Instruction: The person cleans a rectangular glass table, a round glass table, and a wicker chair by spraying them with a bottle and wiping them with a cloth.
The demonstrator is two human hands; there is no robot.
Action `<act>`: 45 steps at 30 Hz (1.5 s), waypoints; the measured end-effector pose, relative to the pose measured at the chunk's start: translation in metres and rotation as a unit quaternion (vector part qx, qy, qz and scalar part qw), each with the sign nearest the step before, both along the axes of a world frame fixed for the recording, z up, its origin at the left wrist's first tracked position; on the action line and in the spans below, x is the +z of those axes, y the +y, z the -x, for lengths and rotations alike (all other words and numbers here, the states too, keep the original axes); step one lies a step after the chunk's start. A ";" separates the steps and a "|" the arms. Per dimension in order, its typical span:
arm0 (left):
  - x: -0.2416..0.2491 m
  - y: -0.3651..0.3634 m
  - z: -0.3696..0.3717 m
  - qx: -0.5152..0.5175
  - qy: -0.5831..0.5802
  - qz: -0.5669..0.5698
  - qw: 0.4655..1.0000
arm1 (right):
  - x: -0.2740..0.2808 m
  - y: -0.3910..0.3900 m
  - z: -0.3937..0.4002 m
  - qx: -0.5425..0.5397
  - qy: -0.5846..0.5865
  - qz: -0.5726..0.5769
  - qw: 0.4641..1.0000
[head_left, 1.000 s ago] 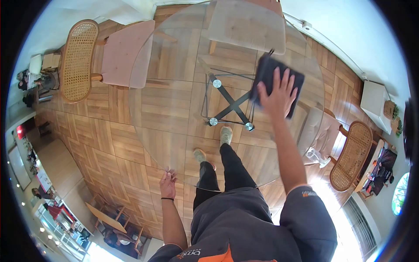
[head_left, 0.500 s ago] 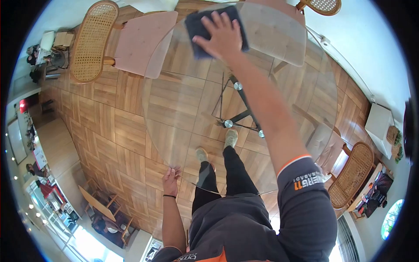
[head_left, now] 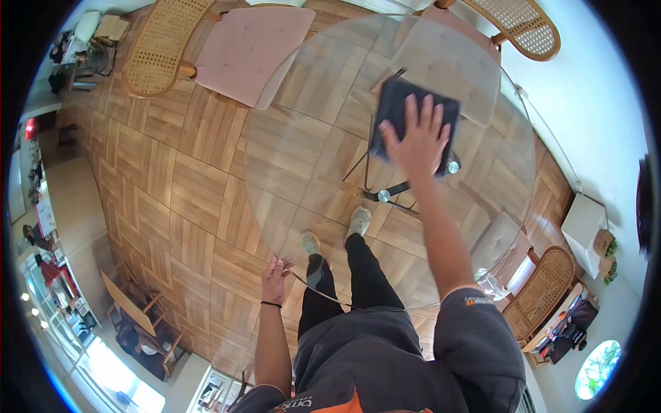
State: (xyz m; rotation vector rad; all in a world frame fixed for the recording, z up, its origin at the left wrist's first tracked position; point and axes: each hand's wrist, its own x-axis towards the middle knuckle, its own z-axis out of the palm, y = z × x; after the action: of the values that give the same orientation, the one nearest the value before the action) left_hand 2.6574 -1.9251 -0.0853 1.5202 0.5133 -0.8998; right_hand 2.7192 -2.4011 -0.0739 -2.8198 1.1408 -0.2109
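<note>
A round glass table top (head_left: 303, 172) spreads in front of me, with the wooden floor showing through it. On its upper right part lies a dark folded cloth (head_left: 387, 113). My right hand (head_left: 421, 138) rests flat on this cloth, fingers spread, pressing it against the glass. At the near left rim, my left hand (head_left: 275, 275) pinches the glass edge between thumb and fingers. Under the glass, a black metal table base (head_left: 396, 189) with round silver discs is visible, partly covered by the cloth.
Chairs with pink cushions (head_left: 251, 51) and woven backs stand at the upper left, upper right (head_left: 520, 27) and right (head_left: 540, 289). A white cabinet (head_left: 584, 224) is by the right wall. A person (head_left: 138, 341) sits at the lower left.
My right hand and the cloth have moved right and nearer to me across the glass. My left hand stays at the rim. The view has shifted slightly.
</note>
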 end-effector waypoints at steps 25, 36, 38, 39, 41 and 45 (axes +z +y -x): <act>0.001 -0.006 -0.001 -0.047 -0.030 -0.012 0.998 | -0.001 0.047 -0.025 0.068 -0.024 0.001 0.997; -0.003 -0.005 0.000 -0.048 -0.036 -0.005 0.998 | 0.006 0.223 -0.071 0.246 -0.145 -0.115 0.951; 0.002 -0.008 0.000 -0.051 -0.037 -0.019 0.998 | -0.004 0.212 -0.108 0.243 -0.158 -0.100 0.952; 0.003 -0.009 -0.001 -0.054 -0.037 -0.026 0.998 | -0.009 0.203 -0.127 0.237 -0.158 -0.086 0.955; -0.005 -0.007 0.003 -0.055 -0.041 -0.041 0.997 | -0.018 0.177 -0.152 0.206 -0.160 -0.060 0.963; 0.002 -0.009 -0.001 -0.080 -0.061 -0.045 0.994 | -0.019 0.119 -0.143 0.143 -0.122 -0.018 0.982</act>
State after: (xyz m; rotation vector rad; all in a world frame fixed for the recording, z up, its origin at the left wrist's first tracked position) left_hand 2.6583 -1.9345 -0.0837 1.7044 0.3511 -0.9103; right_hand 2.8623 -2.2823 -0.0932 -2.7839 0.6761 -0.4882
